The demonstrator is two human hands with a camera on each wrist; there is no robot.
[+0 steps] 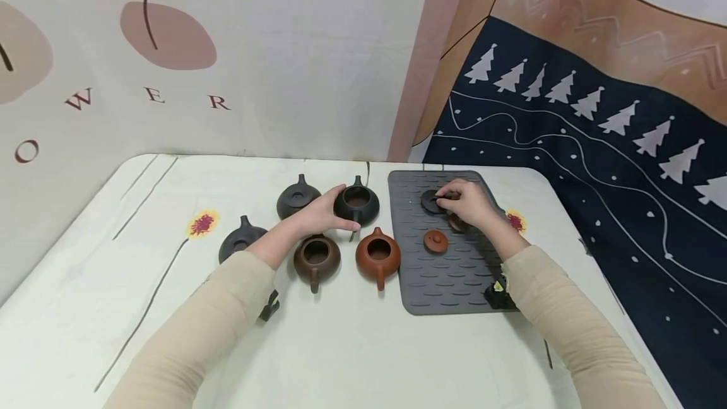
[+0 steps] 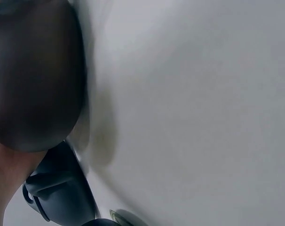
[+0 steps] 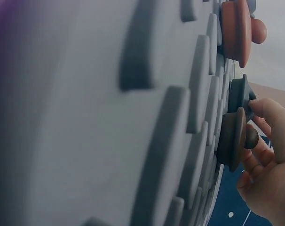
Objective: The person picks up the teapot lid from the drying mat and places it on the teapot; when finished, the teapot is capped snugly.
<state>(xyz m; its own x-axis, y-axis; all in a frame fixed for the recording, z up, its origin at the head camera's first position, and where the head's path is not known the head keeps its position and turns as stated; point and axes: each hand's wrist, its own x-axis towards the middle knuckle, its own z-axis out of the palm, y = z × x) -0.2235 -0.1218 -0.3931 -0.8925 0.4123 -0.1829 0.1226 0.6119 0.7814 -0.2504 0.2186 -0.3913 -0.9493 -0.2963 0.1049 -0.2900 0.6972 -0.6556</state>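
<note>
My left hand (image 1: 319,213) holds a lidless black teapot (image 1: 370,209) from its left side, thumb along the near side and fingers behind. On the grey ridged mat (image 1: 417,292), my right hand (image 1: 467,202) pinches the knob of a black teapot lid (image 1: 430,204). The right wrist view shows thumb and fingertips at that black lid (image 3: 237,96). Beside it lies a brown lid (image 3: 232,141), partly hidden by my hand in the head view. A reddish-orange lid (image 1: 435,241) rests nearer on the mat. In the left wrist view, a dark rounded teapot body (image 2: 36,75) hides most of the hand.
An open brown teapot (image 1: 332,265) and an open reddish-orange teapot (image 1: 370,265) stand in front of my left hand. Two dark teapots with lids on, one behind (image 1: 292,201) and one left (image 1: 234,242) of my forearm, are partly covered. Patterned cloth (image 1: 568,137) hangs at right.
</note>
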